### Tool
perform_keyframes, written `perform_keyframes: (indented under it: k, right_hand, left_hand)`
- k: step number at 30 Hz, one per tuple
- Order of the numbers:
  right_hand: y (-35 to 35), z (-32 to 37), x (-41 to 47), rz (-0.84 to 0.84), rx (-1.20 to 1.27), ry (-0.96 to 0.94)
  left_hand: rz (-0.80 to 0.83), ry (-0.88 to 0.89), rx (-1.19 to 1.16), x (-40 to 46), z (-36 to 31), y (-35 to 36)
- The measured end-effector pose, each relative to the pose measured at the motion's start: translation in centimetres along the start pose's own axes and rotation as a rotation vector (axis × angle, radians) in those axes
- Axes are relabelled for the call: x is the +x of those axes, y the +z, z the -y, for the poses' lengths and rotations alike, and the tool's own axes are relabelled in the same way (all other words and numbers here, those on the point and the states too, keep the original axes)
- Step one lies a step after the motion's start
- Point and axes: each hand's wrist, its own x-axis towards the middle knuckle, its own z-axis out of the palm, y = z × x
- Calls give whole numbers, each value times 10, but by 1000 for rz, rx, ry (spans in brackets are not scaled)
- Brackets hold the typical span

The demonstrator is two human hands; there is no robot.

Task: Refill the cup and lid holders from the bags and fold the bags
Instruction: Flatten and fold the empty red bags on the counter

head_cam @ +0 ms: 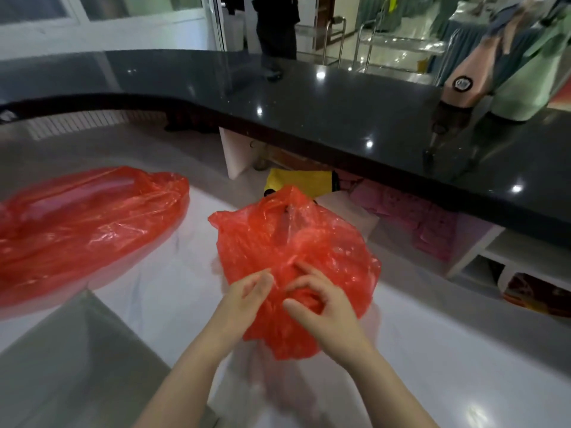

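I see the near red bag (296,257) bunched up in the middle of the white counter (432,350), puffed and crumpled. My hands are close together at its near edge: left hand (247,295) pinching the plastic, right hand (324,301) with fingers curled into the folds. A second red bag (83,223) lies flat to the left, well apart. Beyond runs a raised black countertop (340,103).

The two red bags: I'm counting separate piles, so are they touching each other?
Apart. The head view shows bare white counter between the left bag and the bag in the hands.
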Motion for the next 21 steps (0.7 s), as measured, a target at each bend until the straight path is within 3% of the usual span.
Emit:
perform_keyframes:
  k: [2, 4, 5, 7, 9, 12, 18, 21]
  right_hand:
    - [-1, 7, 1, 248, -61, -23]
    - [-6, 8, 3, 255, -49, -19]
    - [-10, 6, 4, 158, -5, -18]
    - [-20, 0, 5, -194, 72, -2]
    - [-32, -13, 5, -534, -38, 11]
    - [-55, -36, 5, -778, -243, 54]
    - [-63, -62, 23, -392, -11, 367]
    - [-63, -69, 27, -393, -19, 369]
  left_hand:
    - [-28, -40, -51, 6, 1, 8]
    - [-145, -58, -45, 12, 3, 11]
    - [-198, -67, -52, 15, 5, 9]
    - [-279, -78, -60, 20, 11, 1]
    - [-309, -80, -78, 22, 15, -6]
    - [-288, -84, -100, 24, 18, -9]
    - [-264, -92, -17, 24, 21, -15]
    - [-257, -88, 25, 26, 23, -20]
